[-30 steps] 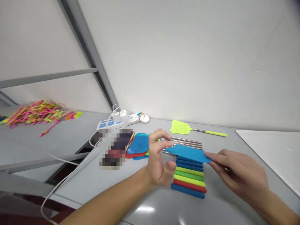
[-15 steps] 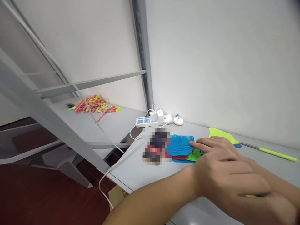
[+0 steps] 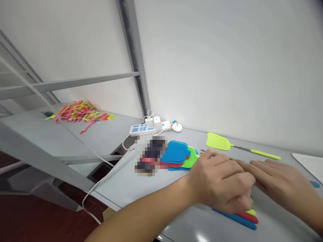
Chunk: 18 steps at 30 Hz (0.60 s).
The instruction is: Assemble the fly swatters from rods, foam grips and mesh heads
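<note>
A stack of fly swatters lies on the grey desk, with a blue mesh head [image 3: 176, 151] on top, a green head [image 3: 190, 157] and a red edge below. My left hand [image 3: 224, 181] is curled over their shafts; its fingertips are hidden. Blue [image 3: 237, 220], red and yellow handle ends stick out beneath it. My right hand [image 3: 282, 188] is just right of it, palm down, fingers bent over a thin metal shaft. A blue handle tip [image 3: 314, 184] shows beyond that hand. Behind them lies a yellow-green fly swatter [image 3: 218, 141].
Left of the stack is a pixelated dark and red item [image 3: 151, 156]. A power strip [image 3: 137, 129] with white plugs and a round white device [image 3: 177, 127] stand by the wall. Colourful strips [image 3: 78, 112] are piled on the other desk. A white cable [image 3: 88, 198] hangs over the edge.
My right hand has drawn back to the right, off the blue head. My left hand has come to its left over the shafts. The view has turned to the right.
</note>
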Each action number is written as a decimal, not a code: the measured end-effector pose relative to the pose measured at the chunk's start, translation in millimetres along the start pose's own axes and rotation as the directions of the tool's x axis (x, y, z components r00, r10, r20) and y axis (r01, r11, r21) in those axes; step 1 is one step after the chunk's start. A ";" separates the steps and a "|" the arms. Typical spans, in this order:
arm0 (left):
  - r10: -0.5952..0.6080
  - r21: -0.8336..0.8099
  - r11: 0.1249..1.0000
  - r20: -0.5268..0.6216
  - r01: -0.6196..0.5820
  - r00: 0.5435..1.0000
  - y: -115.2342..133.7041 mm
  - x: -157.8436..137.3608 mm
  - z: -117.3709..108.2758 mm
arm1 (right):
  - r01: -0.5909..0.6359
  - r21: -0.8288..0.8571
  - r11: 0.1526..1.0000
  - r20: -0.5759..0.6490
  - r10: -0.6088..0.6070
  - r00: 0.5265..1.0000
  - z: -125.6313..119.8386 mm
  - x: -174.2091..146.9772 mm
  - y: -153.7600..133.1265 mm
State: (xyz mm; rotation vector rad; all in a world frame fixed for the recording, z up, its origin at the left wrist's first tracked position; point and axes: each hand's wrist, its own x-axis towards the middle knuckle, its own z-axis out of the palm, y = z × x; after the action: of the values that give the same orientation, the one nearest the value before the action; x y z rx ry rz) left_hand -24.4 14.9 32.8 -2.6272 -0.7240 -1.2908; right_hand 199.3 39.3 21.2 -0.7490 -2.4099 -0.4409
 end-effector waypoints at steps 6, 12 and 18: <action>-0.023 0.068 0.998 0.109 0.016 0.994 13.4 0.2 19.4 | 0.067 -0.102 0.993 0.166 -0.049 0.985 -7.3 -16.0 -27.4; 0.031 0.058 0.997 0.247 -0.047 0.969 7.3 -0.6 22.0 | -0.105 -0.098 0.990 0.219 0.125 0.968 -8.8 -7.5 -34.7; -0.231 0.043 0.973 0.229 0.227 0.946 -22.7 3.8 11.8 | -0.291 -0.012 0.957 0.263 0.283 0.922 -34.2 -12.7 -2.0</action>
State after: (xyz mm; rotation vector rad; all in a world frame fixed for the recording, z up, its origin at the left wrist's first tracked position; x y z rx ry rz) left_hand -24.8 39.9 26.2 -2.7775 -1.0999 -1.0260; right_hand 221.2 16.9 40.0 -1.1939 -2.4821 -0.1989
